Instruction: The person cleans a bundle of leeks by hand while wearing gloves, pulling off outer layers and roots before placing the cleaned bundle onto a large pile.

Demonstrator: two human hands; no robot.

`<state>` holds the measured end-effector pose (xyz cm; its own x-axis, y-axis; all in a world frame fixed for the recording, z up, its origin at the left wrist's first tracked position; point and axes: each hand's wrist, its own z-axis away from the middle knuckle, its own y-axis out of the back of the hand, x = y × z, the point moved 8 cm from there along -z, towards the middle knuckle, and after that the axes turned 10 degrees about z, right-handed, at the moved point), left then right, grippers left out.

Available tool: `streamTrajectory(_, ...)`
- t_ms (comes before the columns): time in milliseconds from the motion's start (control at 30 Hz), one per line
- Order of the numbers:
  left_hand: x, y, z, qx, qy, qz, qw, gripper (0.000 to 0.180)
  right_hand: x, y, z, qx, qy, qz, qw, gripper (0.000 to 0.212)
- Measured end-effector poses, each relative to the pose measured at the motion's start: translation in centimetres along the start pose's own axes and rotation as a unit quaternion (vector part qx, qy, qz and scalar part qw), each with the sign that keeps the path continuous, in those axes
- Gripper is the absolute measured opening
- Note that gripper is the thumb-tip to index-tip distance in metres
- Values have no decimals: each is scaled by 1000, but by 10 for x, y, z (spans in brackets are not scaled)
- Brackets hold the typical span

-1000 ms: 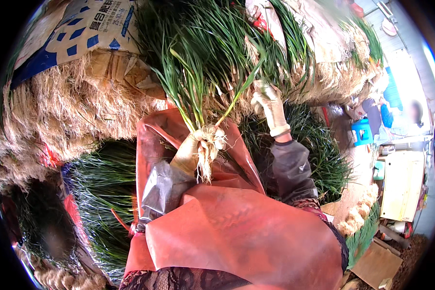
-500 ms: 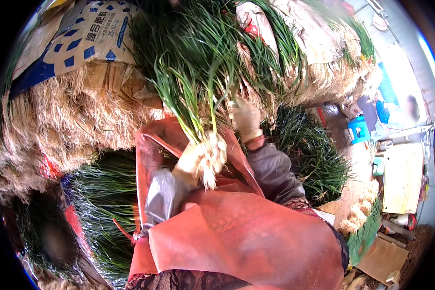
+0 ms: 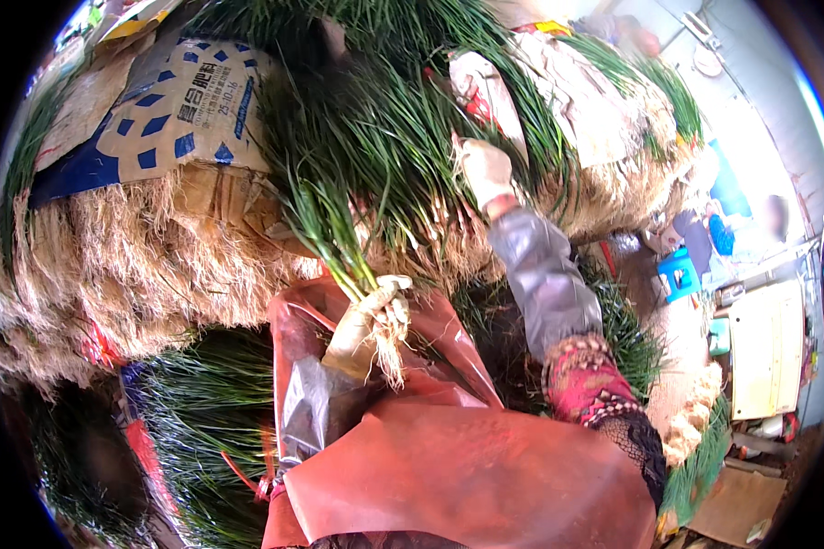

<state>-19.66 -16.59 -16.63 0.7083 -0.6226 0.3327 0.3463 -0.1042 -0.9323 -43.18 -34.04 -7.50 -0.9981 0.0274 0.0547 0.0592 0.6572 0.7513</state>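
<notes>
My left hand point(image 3: 362, 334), in a pale glove, is closed round a small bunch of onion-like greens point(image 3: 350, 261). Their leaves lean up and to the left, and stringy roots point(image 3: 391, 355) hang below my fingers over the red apron point(image 3: 467, 457). Farther off and to the right, my gloved right hand point(image 3: 487, 172) is at the edge of the heaped greens point(image 3: 384, 137). Its fingers are curled, and a thin brownish bit shows at their tips; what they grip is too small to name.
A printed sack point(image 3: 178, 114) covers stacked plants with thick pale roots point(image 3: 137, 238) at the left. More greens point(image 3: 201, 412) stand below them. Pale cloth point(image 3: 586, 91) lies over the right end of the heap. A blue stool point(image 3: 677, 274) and a cardboard sheet point(image 3: 740, 499) are at the right.
My right hand has moved away from the held bunch, up and to the right along the heap. My left hand still grips its bunch, which now looks thinner.
</notes>
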Motion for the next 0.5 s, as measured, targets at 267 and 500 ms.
streamTrajectory(267, 6, 31, -28, 189, -22, -197, 962, 30, -126, 103, 153, -177, 147, -157, 960, 14)
streamTrajectory(500, -25, 16, -16, 85, 12, -118, 989, 24, -55, 86, 173, -251, -225, -529, 779, 23)
